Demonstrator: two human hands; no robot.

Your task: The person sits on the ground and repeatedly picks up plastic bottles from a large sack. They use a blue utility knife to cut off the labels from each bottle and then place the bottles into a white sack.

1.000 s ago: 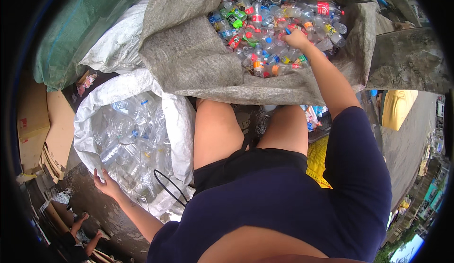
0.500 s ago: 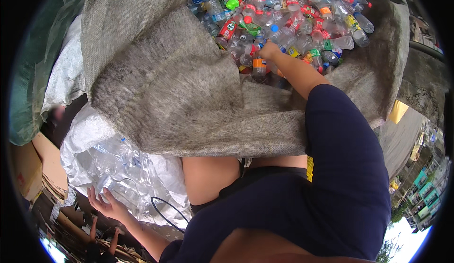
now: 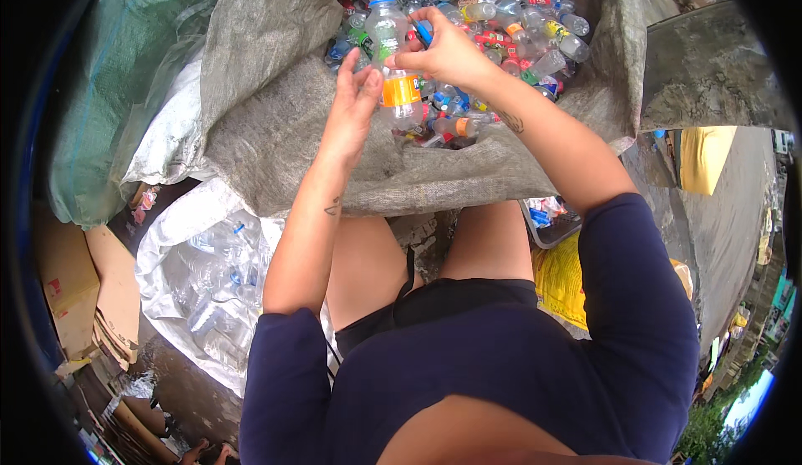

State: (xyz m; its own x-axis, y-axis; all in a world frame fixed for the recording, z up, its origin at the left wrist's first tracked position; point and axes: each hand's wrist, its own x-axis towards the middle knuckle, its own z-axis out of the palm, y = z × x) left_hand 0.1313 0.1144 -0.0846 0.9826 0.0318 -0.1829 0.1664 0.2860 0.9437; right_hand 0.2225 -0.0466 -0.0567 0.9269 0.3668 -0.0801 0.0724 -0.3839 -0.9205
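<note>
Over the grey woven sack (image 3: 284, 122), a clear plastic orange-labelled bottle (image 3: 387, 32) points neck-away, long axis fore-and-aft; right hand (image 3: 451, 53) grips a slim blue object (image 3: 423, 33); left hand (image 3: 351, 104) fingers loosely spread.

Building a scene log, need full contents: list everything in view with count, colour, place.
bottle: 1, clear, orange label, between the hands
tool: 1, blue, in the right hand, kind unclear
grey sack: 1, grey, open in front
mixed bottles: many, mostly clear, in the grey sack
white sack: 1, white, left of the legs
clear bottles: many, clear, in the white sack
green sheet: 1, green, upper left
cardboard: several, brown, far left
tray: 1, dark, right of the legs
yellow sack: 1, yellow, beside the right thigh
yellow block: 1, yellow, right
shirt: 1, navy, lower centre
shorts: 1, black, above the shirt
legs: 2, bare, centre
left hand: 1, bare, beside the bottle
right hand: 1, bare, on the bottle
</note>
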